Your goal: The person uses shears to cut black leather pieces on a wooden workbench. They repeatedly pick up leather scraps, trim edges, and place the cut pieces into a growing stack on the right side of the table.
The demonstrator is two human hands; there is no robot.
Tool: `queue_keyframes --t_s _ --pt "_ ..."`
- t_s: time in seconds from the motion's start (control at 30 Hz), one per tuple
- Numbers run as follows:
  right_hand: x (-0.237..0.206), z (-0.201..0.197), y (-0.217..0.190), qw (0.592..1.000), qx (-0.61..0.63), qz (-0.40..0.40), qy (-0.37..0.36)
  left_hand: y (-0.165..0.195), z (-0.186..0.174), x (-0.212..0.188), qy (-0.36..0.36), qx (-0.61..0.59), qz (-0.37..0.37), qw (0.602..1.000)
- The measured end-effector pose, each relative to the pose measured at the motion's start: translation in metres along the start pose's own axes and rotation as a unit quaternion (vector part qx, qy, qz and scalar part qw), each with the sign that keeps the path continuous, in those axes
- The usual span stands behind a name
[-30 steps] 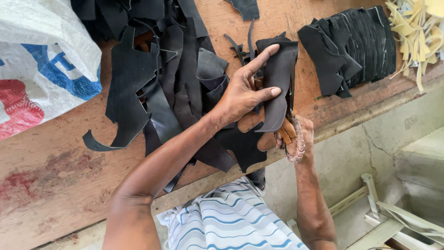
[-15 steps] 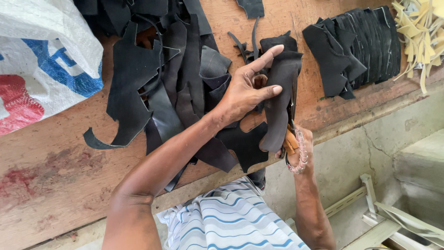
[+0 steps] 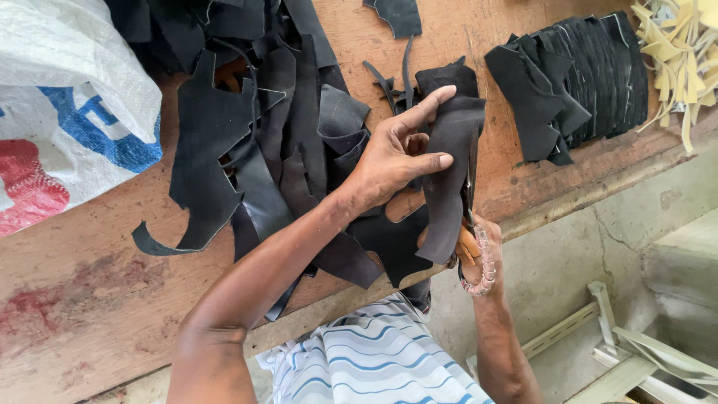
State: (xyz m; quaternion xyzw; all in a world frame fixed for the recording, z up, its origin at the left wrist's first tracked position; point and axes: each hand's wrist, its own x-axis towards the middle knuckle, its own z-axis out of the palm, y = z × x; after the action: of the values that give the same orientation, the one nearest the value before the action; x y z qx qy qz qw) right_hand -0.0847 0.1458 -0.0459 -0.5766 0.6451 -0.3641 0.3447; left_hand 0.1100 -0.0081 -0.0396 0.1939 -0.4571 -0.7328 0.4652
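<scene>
Since half a second ago the black leather strip [image 3: 449, 172] has slid a little further down toward the table edge, and its lower end now hangs lower over the right hand [image 3: 479, 258]; the left hand [image 3: 393, 153] has kept its place on the strip with barely any shift. The left hand lies palm down with its fingers spread: the index finger reaches up along the strip's top edge, the middle finger presses across its face, and the thumb is tucked beneath, so the strip is pinched between thumb and fingers rather than gripped in a fist. The right hand sits below it at the table edge, fingers curled closed around the handles of a pair of scissors [image 3: 471, 247], whose blades run up alongside the right edge of the strip; how far the blades are parted cannot be told, since the leather hides them. The strip itself is held just above the wooden table [image 3: 90, 299], between a loose heap of black leather scraps [image 3: 254, 142] to the left and a neat stack of cut black pieces [image 3: 576, 82] to the right. A white woven sack [image 3: 67, 120] rests at the far left, and pale yellow offcuts [image 3: 677, 52] lie at the top right corner.
</scene>
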Motion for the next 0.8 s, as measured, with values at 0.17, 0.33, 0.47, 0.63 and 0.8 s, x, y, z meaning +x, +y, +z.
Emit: queue_keyframes --t_s 0.17,0.33,0.47,0.63,0.8 --pt "-0.006 0.0 0.001 0.975 0.153 0.161 -0.017 -0.008 0.001 0.009 0.077 -0.037 -0.029 0.996" --pt "-0.014 0.007 0.008 0.931 0.293 0.219 -0.021 -0.018 -0.003 0.01 0.14 -0.005 -0.019 0.99" --pt "-0.021 0.006 0.011 0.941 0.256 0.219 -0.016 -0.021 -0.004 0.007 0.092 -0.076 0.008 0.993" --pt "-0.024 0.004 0.014 0.961 0.218 0.165 -0.033 -0.012 0.002 0.007 0.079 -0.007 -0.021 0.997" --pt "-0.02 -0.001 0.021 0.949 0.244 0.202 0.001 -0.002 0.01 0.0 0.041 0.001 -0.004 0.999"
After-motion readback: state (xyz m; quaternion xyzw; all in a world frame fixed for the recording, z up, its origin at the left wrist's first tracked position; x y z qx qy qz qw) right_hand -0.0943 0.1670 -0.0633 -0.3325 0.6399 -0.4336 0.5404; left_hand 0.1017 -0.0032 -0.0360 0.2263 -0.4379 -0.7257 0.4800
